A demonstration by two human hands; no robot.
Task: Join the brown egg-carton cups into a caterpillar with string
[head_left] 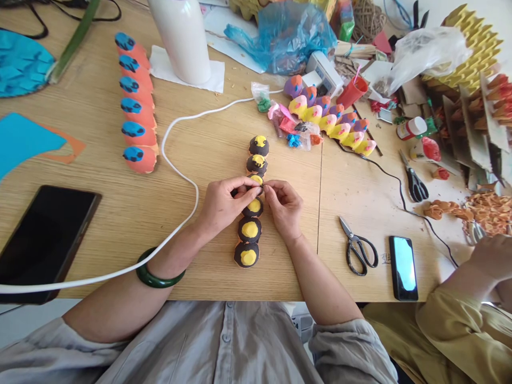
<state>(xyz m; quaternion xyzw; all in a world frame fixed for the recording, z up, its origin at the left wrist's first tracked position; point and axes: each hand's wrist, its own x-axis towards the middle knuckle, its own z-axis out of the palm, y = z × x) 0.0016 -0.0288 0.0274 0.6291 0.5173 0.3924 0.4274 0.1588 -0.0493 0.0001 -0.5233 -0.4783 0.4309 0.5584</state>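
A row of joined egg-carton cups [250, 230], dark with yellow patches on top, lies upright in view on the table before me. The two cups at the far end carry small black marks on the yellow. My left hand [228, 200] reaches over the third and fourth cups, its thumb and forefinger pinched together. From the other side my right hand [285, 205] meets it, thumb and forefinger also pinched. A tiny dark bit [262, 185] shows between the fingertips; which hand grips it is hard to make out.
An orange carton row [138, 106] and white cable [180, 186] lie left. Scissors [358, 248] and a phone [403, 266] rest right, near a co-worker's hand [490, 258]. Yellow and purple carton rows [334, 125] lie behind. A white cylinder [182, 42] stands at the back.
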